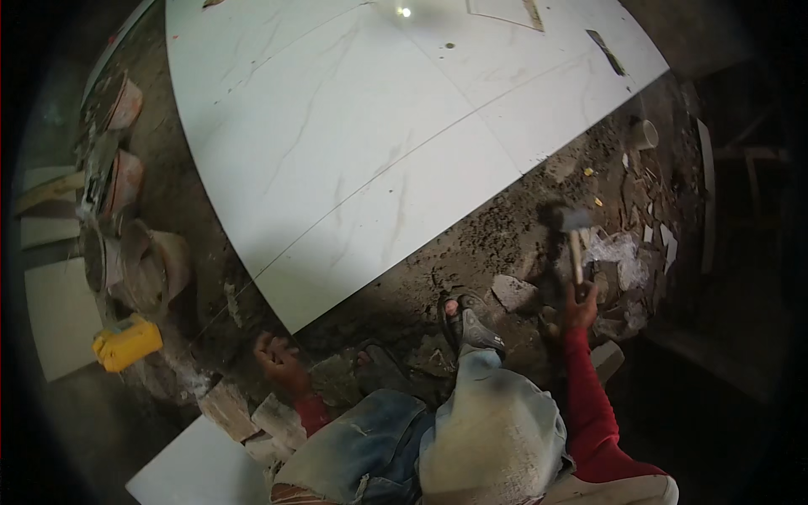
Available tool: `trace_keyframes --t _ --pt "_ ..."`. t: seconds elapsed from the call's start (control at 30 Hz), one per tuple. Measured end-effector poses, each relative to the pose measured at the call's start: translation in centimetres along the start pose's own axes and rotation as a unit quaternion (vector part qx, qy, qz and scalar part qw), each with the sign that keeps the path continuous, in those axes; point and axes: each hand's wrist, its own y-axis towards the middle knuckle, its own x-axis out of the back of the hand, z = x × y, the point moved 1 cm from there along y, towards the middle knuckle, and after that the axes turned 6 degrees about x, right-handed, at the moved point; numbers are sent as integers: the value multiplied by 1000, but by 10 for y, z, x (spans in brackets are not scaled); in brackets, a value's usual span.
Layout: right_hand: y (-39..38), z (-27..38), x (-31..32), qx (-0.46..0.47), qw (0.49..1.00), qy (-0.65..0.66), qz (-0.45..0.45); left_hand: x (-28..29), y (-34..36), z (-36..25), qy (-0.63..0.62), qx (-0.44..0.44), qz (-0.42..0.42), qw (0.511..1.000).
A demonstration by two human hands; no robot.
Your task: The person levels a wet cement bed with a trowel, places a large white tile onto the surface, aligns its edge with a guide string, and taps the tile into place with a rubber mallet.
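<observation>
My right hand (pixel 581 310) is closed round the wooden handle of a mallet (pixel 576 244). Its dark head points away from me, over the rough ground at the right. My left hand (pixel 284 367) is low on the left, just outside the near corner of the white veined floor tiles (pixel 353 194). Its fingers look loosely bent and apart, with nothing visible in them. Between my hands are my knees and sandalled feet, right by the tile edge.
A yellow jerrycan (pixel 128 343) and dusty buckets (pixel 157 265) stand at the left. Behind my left hand lie broken blocks (pixel 229 410) and a loose white tile (pixel 202 467). Crumpled clear plastic (pixel 621 261), tile shards, a stone (pixel 513 292) and a pale cup (pixel 645 135) are at the right.
</observation>
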Motion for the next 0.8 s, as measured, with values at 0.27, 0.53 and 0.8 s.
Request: trace_keyframes --t 0.27,0.53,0.8 --pt "34 116 -50 208 972 -104 34 5 17 17 61 -104 -89 989" --pt "55 257 -126 318 907 186 205 16 64 -3 169 13 52 984" --pt "61 337 -201 631 748 62 195 -35 138 8 231 -282 13 931"
